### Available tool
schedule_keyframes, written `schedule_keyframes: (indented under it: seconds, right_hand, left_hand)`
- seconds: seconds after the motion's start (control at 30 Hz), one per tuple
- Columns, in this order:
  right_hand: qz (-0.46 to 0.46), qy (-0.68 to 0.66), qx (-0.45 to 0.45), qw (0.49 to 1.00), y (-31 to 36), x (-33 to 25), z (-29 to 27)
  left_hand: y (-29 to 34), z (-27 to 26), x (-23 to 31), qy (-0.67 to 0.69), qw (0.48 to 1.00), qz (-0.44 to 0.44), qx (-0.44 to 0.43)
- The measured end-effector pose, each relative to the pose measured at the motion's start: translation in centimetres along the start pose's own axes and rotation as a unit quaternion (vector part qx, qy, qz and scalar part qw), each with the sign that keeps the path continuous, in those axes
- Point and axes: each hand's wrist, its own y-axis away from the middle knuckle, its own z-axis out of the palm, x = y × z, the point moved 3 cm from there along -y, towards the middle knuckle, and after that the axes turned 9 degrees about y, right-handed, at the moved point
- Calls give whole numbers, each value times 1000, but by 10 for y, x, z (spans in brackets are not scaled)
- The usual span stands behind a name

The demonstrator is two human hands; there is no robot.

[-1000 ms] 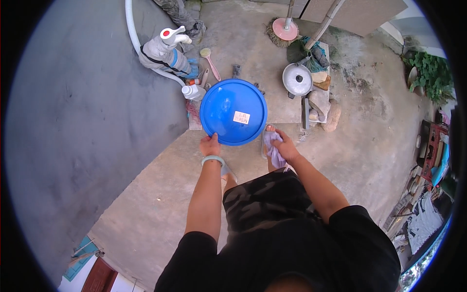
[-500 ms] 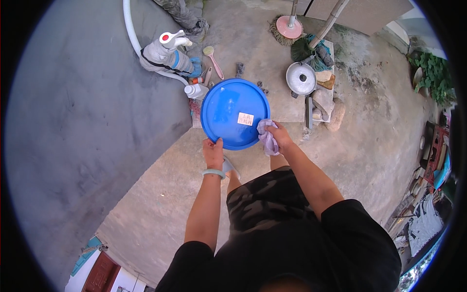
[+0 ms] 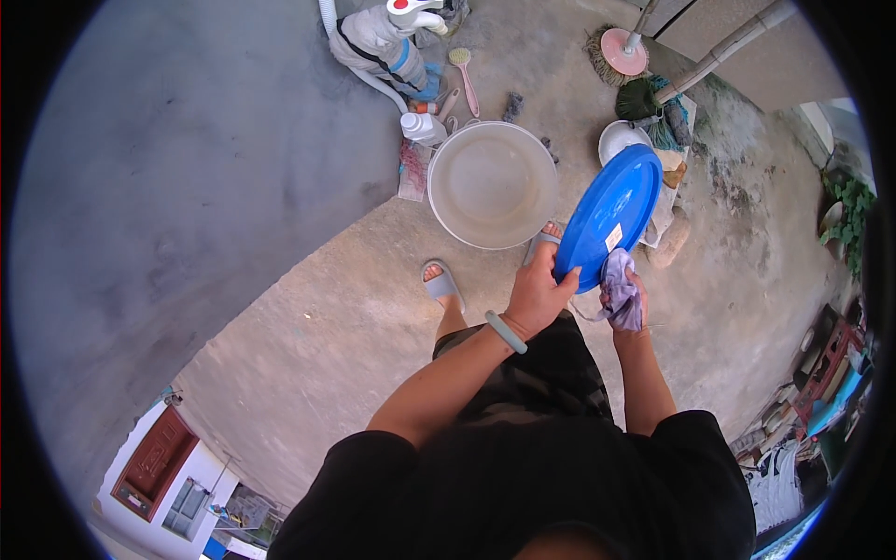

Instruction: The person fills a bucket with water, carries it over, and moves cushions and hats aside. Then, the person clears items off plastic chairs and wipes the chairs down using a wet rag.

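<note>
You have one pale green bracelet (image 3: 506, 333) on your left wrist, beyond the two black sleeves of your top. Your left grip (image 3: 539, 297) is closed on the lower-left rim of a lid; your right grip (image 3: 633, 315) is curled around one crumpled lilac cloth (image 3: 619, 285), which lies against the lid's lower right edge.

You have one blue lid (image 3: 602, 210), held up in front of you, off to the right of the bucket. It is round and glossy, with a raised rim, tipped steeply so that it shows as a narrow oval. One small white label (image 3: 613, 237) sits on its face, toward the lower part.

Below, you stand on two feet in two grey slippers, the right one partly hidden by your left grip and the lid. Just past them is one pale, round, open bucket (image 3: 493, 185), with nothing over its mouth.

Beyond it you have one white bottle (image 3: 423, 129) to the left and one brush (image 3: 465, 79) with a pink handle and yellowish bristles. Farther right come one round metal thing (image 3: 621, 138), partly behind the lid, one bamboo pole (image 3: 723, 51) and one mop (image 3: 623, 54) with a pink disc.
</note>
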Motion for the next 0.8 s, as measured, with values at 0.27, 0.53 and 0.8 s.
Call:
schedule_keyframes:
  seconds: [0.27, 0.53, 0.8]
  right_hand:
    - [41, 106, 155, 981, -14, -20, -50]
    - [-151, 206, 258, 932, -55, -73, -71]
    - [-188, 551, 345, 736, -163, -53, -73]
  left_hand:
    - [-22, -2, -75, 65, 992, -72, -77]
    - [-14, -95, -125, -99, 962, -30, 251]
    - [-26, -118, -174, 324, 838, -398, 188]
